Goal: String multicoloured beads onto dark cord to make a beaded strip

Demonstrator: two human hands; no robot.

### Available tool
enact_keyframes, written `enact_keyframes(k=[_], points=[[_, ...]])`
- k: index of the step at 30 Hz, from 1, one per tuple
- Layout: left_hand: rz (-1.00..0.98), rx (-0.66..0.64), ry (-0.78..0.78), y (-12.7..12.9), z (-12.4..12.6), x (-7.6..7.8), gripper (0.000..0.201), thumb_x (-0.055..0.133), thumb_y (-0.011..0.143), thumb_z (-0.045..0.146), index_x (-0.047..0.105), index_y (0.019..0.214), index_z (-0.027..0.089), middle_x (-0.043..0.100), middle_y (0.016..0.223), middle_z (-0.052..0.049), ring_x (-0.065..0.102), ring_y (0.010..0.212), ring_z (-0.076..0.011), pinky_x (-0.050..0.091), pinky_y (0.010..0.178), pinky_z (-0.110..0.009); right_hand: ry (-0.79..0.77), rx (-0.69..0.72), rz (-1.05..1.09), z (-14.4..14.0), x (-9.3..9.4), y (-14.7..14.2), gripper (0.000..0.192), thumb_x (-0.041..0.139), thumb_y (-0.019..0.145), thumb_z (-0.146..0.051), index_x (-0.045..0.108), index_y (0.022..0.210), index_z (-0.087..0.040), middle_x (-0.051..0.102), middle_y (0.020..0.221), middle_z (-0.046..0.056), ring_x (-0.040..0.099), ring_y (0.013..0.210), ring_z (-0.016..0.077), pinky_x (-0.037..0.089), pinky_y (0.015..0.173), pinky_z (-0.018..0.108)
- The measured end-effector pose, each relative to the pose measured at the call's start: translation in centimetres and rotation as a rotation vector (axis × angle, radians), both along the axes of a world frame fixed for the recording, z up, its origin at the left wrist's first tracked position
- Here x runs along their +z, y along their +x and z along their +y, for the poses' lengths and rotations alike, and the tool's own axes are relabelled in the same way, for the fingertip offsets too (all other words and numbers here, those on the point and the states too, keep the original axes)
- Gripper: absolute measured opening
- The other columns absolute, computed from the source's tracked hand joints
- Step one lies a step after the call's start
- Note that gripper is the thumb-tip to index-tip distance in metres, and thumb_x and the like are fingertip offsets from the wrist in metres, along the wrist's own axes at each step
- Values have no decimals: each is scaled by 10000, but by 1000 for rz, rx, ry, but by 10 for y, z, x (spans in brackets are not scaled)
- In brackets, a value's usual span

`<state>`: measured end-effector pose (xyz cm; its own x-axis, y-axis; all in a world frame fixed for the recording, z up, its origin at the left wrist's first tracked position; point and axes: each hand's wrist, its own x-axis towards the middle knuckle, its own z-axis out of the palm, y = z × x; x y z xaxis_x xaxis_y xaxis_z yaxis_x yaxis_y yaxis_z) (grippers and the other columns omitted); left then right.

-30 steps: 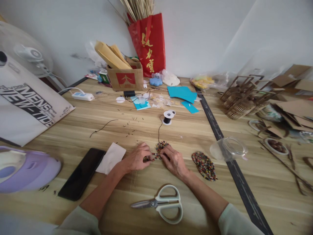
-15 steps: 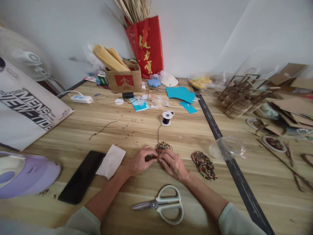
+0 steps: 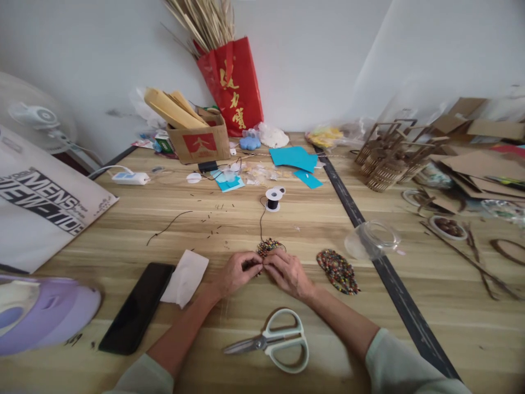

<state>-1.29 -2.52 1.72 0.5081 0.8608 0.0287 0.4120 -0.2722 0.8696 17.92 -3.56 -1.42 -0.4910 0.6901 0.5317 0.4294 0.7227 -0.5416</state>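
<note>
My left hand (image 3: 241, 272) and my right hand (image 3: 289, 272) meet fingertip to fingertip over the table, both pinched closed. Between them runs part of a strand of small multicoloured beads (image 3: 268, 246), the rest of which lies bunched just behind my fingers. A black cord (image 3: 261, 224) leads from the beads back to a white spool (image 3: 273, 199) of the same cord. The exact spot being pinched is too small to make out. A second coil of beads (image 3: 338, 272) rests right of my right hand. Scissors (image 3: 270, 340) with pale handles lie in front of me.
Left of my hands are a white paper (image 3: 186, 278), a black phone (image 3: 136, 308) and a purple device (image 3: 53, 312). A clear plastic container (image 3: 373, 241) lies on the right, near small woven baskets (image 3: 381, 164). A cardboard box (image 3: 199, 143) and red bag (image 3: 233, 87) stand at the back.
The view has shifted slightly, so the background sits a little differently in the picture. Both hands stay pinched together at the beads, with only slight finger movement.
</note>
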Motion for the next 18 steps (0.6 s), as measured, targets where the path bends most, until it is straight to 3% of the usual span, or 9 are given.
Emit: enact_keyframes(k=[5,11,18], points=[[33,12,0,1,-2,-2,123,546,815,238,617,786,142,637,711,-27,570,671,-142,465,652,-243,17,-6,-48,0,1,0,164,414,981,-224,574,966,-188,610,907,79,587,808,172,521,684,279],[-104,-30,-236,-10,3,-6,260,515,858,375,573,781,133,554,625,9,520,479,-103,429,479,-214,93,42,-131,-2,-1,-1,189,383,989,-193,569,1005,-169,617,1009,107,590,929,187,535,759,299],[-52,12,-182,-11,10,-8,451,441,885,508,516,626,146,526,562,13,487,541,-110,400,520,-205,221,155,-92,-4,4,-5,178,378,963,-97,552,994,-121,602,1022,128,571,954,184,526,847,304]])
